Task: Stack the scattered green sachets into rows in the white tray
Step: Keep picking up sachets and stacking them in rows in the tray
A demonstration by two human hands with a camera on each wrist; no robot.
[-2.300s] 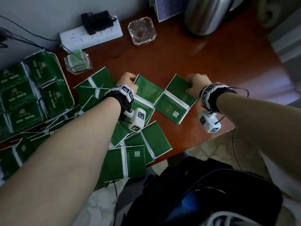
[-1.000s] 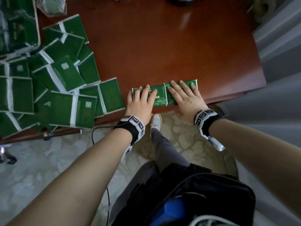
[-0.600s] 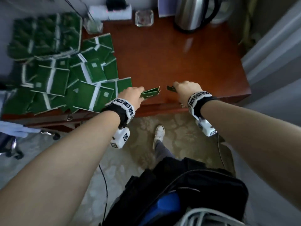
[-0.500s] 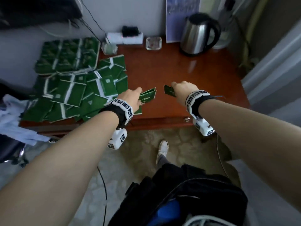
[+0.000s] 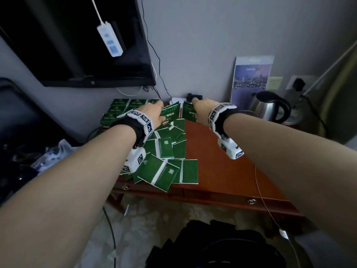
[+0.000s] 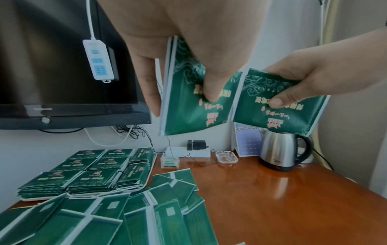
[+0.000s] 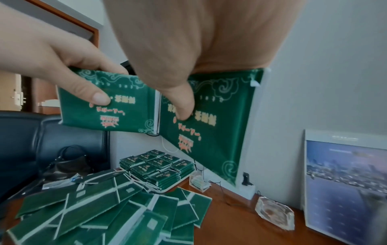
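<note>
My left hand (image 5: 154, 113) pinches a thin stack of green sachets (image 6: 188, 106) between thumb and fingers, raised above the table. Beside it my right hand (image 5: 201, 108) pinches another green sachet (image 7: 209, 132) in the air, printed face toward the wrist camera. The two held sachets hang side by side, edges almost touching. The white tray (image 6: 149, 174) lies at the table's back left, filled with rows of stacked sachets (image 6: 94, 172). Several loose sachets (image 5: 166, 163) lie face down and overlapping on the left half of the wooden table (image 5: 222, 167).
A steel kettle (image 5: 268, 107), a glass ashtray (image 6: 227, 157), a small clear holder (image 6: 170, 160) and a white power strip (image 6: 196, 153) stand along the back wall. A dark monitor (image 5: 77, 45) hangs above the tray. A black bag (image 5: 212, 246) is below me.
Both hands lifted their sachets off the table's front edge and carried them up and toward the back; my view tilted up from the floor to the wall.
</note>
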